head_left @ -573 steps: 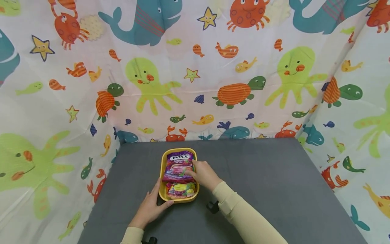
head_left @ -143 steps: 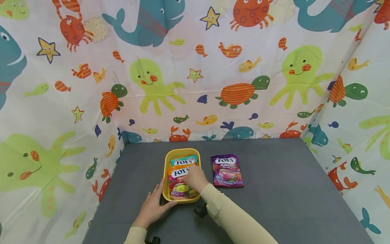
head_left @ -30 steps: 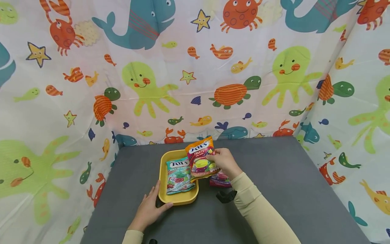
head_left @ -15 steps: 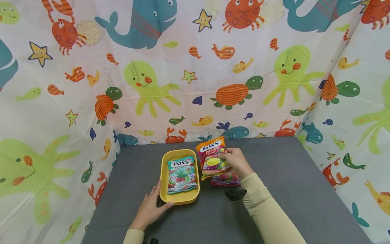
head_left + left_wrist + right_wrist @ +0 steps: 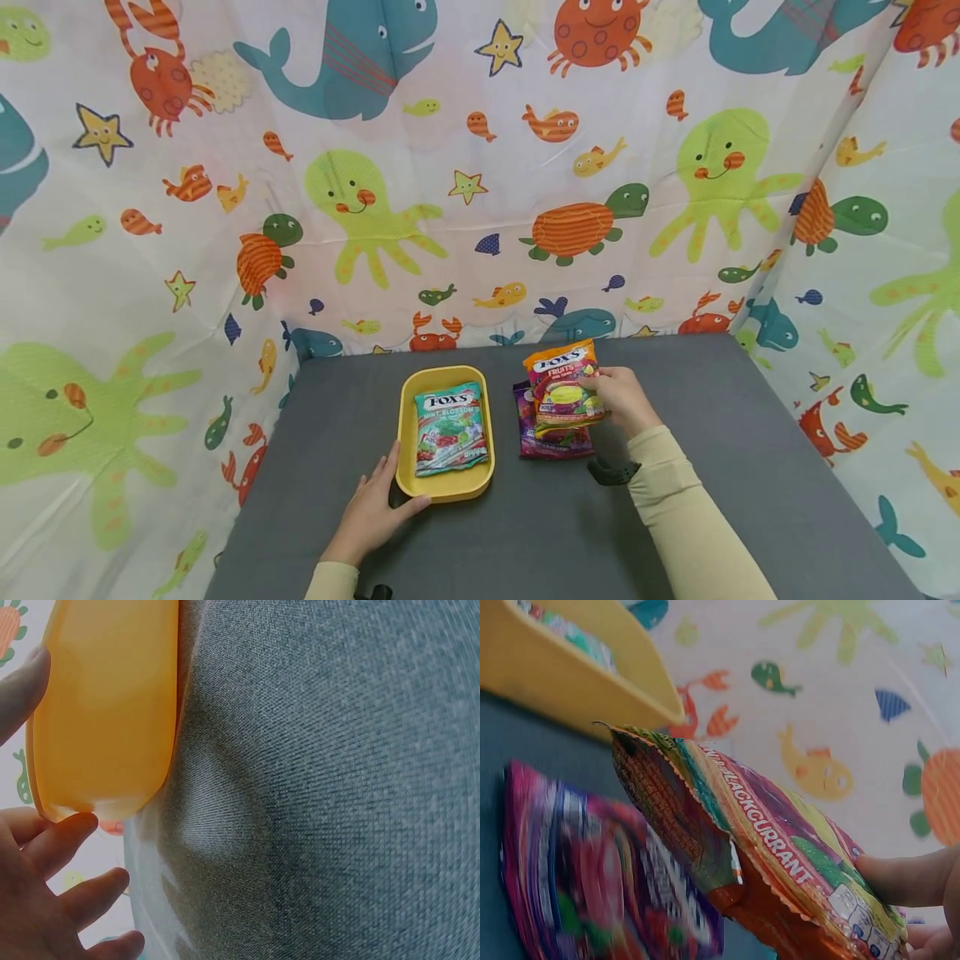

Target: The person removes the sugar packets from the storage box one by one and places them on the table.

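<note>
My right hand (image 5: 621, 398) pinches the orange Fox's Fruits candy bag (image 5: 564, 387) by its right edge, thumb on the front. That bag hangs tilted above a purple Fox's Berries candy bag (image 5: 553, 446) lying on the table, partly covering it in the head view; the right wrist view shows a gap between the two. A teal Fox's Mint Blossom candy bag (image 5: 452, 429) lies inside the yellow tray (image 5: 450, 493). My left hand (image 5: 371, 512) rests against the tray's near left corner, thumb and fingers spread, fingertips touching its outer wall (image 5: 112, 697).
A dark grey cloth table (image 5: 712, 467) carries everything. Behind it and on both sides hangs a white curtain (image 5: 487, 167) printed with sea animals. Black wrist straps (image 5: 613, 472) show at both wrists.
The purple bag went from the tray to the table at its right. Later the orange bag came out, uncovering the teal bag, and has moved right over the purple one. My left hand stayed put.
</note>
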Demonstrator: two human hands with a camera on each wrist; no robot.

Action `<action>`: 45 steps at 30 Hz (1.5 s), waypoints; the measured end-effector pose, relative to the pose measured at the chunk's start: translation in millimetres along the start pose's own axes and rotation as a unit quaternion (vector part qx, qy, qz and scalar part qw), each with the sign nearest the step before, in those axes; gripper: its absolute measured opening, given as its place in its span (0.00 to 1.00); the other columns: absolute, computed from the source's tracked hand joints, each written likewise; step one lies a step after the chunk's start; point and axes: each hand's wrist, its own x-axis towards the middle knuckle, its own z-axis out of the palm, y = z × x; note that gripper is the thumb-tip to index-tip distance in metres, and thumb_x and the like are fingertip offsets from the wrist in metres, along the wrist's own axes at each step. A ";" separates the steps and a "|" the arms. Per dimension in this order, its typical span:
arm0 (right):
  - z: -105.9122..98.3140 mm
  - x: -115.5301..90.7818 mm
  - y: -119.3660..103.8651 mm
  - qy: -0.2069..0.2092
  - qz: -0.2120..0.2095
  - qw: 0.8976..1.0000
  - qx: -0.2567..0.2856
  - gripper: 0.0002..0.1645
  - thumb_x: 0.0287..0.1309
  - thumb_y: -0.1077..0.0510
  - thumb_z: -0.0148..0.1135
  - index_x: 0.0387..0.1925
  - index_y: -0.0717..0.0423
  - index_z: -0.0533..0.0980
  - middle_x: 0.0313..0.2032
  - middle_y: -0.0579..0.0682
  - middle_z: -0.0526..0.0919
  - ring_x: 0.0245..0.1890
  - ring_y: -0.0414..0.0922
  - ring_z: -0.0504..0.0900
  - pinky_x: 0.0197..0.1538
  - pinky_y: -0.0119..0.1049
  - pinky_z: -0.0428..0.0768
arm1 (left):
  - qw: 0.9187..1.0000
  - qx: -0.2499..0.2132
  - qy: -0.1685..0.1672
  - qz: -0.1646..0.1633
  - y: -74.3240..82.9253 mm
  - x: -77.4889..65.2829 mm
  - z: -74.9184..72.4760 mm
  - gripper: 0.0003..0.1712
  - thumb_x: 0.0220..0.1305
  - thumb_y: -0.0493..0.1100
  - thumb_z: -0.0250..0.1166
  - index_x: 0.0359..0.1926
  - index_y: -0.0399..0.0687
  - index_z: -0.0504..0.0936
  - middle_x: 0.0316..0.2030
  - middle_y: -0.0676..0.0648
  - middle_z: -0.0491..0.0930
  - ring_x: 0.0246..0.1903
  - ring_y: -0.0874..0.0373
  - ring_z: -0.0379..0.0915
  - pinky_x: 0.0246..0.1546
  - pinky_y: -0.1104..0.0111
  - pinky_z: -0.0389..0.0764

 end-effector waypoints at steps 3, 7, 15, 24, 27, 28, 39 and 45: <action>-10.0 6.8 9.0 0.004 0.005 1.000 -0.007 0.33 0.65 0.48 0.56 0.62 0.67 0.66 0.50 0.63 0.78 0.40 0.47 0.82 0.38 0.38 0.85 | 1.000 0.001 0.003 0.001 -1.5 0.1 1.1 0.64 0.44 0.78 0.62 0.75 0.66 0.38 0.72 0.46 0.54 0.72 0.43 0.47 0.69 0.40 0.43; -19.4 12.0 16.4 0.007 0.016 1.000 -0.008 0.33 0.65 0.48 0.56 0.62 0.68 0.66 0.49 0.62 0.78 0.38 0.46 0.82 0.37 0.38 0.84 | 1.000 0.001 0.004 0.000 -2.3 -0.8 1.5 0.64 0.44 0.77 0.63 0.75 0.66 0.39 0.72 0.46 0.54 0.72 0.43 0.47 0.69 0.40 0.43; -35.8 15.8 23.7 0.003 0.025 1.000 -0.005 0.33 0.67 0.49 0.54 0.62 0.69 0.65 0.45 0.59 0.80 0.35 0.43 0.82 0.37 0.37 0.84 | 1.000 0.001 0.004 0.009 -0.2 0.0 -0.1 0.63 0.45 0.77 0.62 0.75 0.66 0.39 0.73 0.48 0.54 0.72 0.44 0.47 0.69 0.40 0.43; -59.6 15.0 31.7 0.016 0.039 0.999 -0.033 0.35 0.67 0.48 0.53 0.63 0.70 0.63 0.48 0.60 0.77 0.38 0.44 0.80 0.37 0.35 0.83 | 1.000 0.001 0.001 0.004 2.7 -1.5 1.0 0.63 0.45 0.76 0.63 0.75 0.67 0.39 0.72 0.46 0.55 0.72 0.43 0.48 0.70 0.40 0.44; -67.1 14.4 36.5 0.015 0.042 0.999 -0.029 0.35 0.67 0.48 0.52 0.64 0.70 0.62 0.46 0.60 0.78 0.37 0.44 0.81 0.37 0.36 0.83 | 1.000 0.003 0.000 0.002 1.5 -1.0 0.3 0.63 0.45 0.76 0.63 0.75 0.68 0.39 0.72 0.46 0.54 0.72 0.43 0.47 0.70 0.40 0.43; -69.2 14.3 38.0 0.016 0.042 0.999 -0.027 0.35 0.67 0.48 0.52 0.64 0.70 0.62 0.46 0.60 0.78 0.37 0.44 0.81 0.37 0.37 0.83 | 1.000 0.004 0.000 0.002 1.2 -0.5 -0.3 0.63 0.45 0.77 0.62 0.75 0.68 0.38 0.72 0.46 0.54 0.72 0.43 0.47 0.70 0.40 0.43; -83.0 18.8 52.0 0.030 0.076 0.995 -0.054 0.36 0.67 0.47 0.52 0.66 0.69 0.61 0.52 0.62 0.75 0.42 0.47 0.78 0.39 0.35 0.81 | 1.000 0.009 0.002 0.009 1.0 0.9 -2.7 0.63 0.46 0.77 0.62 0.75 0.67 0.39 0.72 0.46 0.54 0.72 0.43 0.47 0.70 0.40 0.43; -82.4 26.0 61.7 0.030 0.084 0.994 -0.062 0.36 0.67 0.48 0.52 0.65 0.70 0.61 0.51 0.62 0.75 0.44 0.48 0.77 0.41 0.37 0.80 | 1.000 0.005 0.002 0.010 0.9 -0.9 -1.9 0.62 0.46 0.76 0.62 0.75 0.68 0.38 0.72 0.46 0.55 0.72 0.43 0.47 0.70 0.40 0.42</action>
